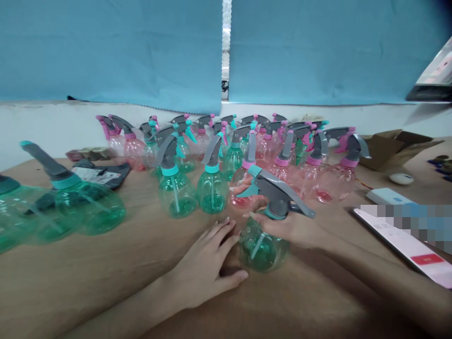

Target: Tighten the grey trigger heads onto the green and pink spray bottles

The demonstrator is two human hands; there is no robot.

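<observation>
A green spray bottle (264,256) with a grey head and teal nozzle is in front of me, tilted a little, its dip tube showing through the clear body. My right hand (294,230) wraps round its neck just below the sprayer head, with some fingers hidden behind the trigger. Palm down on the table, my left hand (208,261) has its fingers spread, close to the left side of that bottle and holding nothing. Just beyond the fingertips stand two more green spray bottles, one (213,193) nearer and another (177,195) to its left.
Rows of pink spray bottles (332,183) and green ones fill the back of the table. More green bottles (93,212) stand at left by a dark plastic bag (120,175). At right are a phone (395,240), a white box (388,195), a mouse (401,179) and an open carton (391,153).
</observation>
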